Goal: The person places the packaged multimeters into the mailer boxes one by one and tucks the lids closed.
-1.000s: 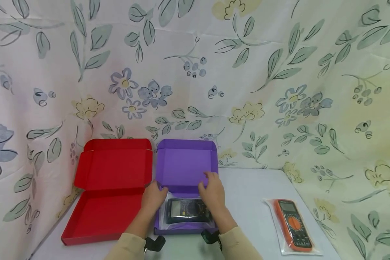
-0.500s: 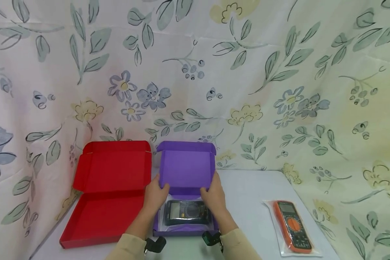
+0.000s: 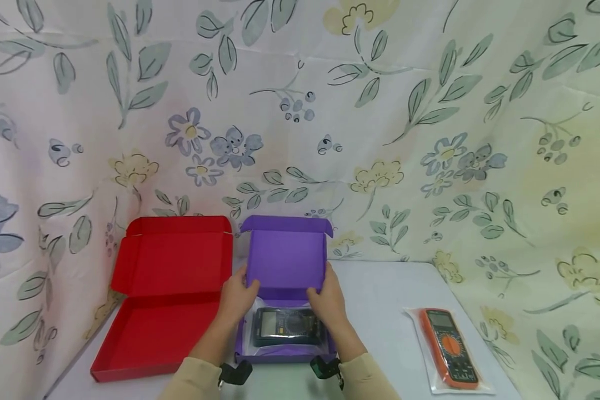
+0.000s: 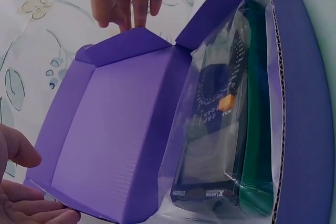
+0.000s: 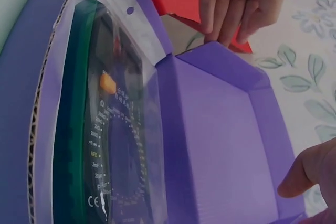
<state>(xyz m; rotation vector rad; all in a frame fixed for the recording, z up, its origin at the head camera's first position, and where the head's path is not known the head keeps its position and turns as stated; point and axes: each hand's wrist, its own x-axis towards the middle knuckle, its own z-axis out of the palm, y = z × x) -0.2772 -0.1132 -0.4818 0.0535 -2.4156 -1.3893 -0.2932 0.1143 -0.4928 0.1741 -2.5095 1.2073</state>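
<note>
A purple cardboard box (image 3: 270, 358) stands with its lid (image 3: 287, 258) raised at the back. Inside the box lies a dark multimeter (image 3: 287, 328) in a clear plastic bag, with a green edge and an orange button (image 4: 227, 102). At the lid's left side, my left hand (image 3: 236, 299) presses a side flap (image 5: 220, 64) inward with fairly straight fingers. My right hand (image 3: 328, 299) does likewise at the opposite flap (image 4: 126, 45). Both thumbs stand apart from the fingers, toward the lid's inner side.
An open red cardboard box (image 3: 165, 333) stands to the left, close to the purple one. On the right of the white table (image 3: 380, 311) lies an orange multimeter (image 3: 449, 347) in a clear bag. A floral cloth (image 3: 290, 139) hangs behind.
Both hands have come to the lid's sides, the right one lowering from near its inner face. The lid's side flaps have folded inward, and the lid looks narrower.
</note>
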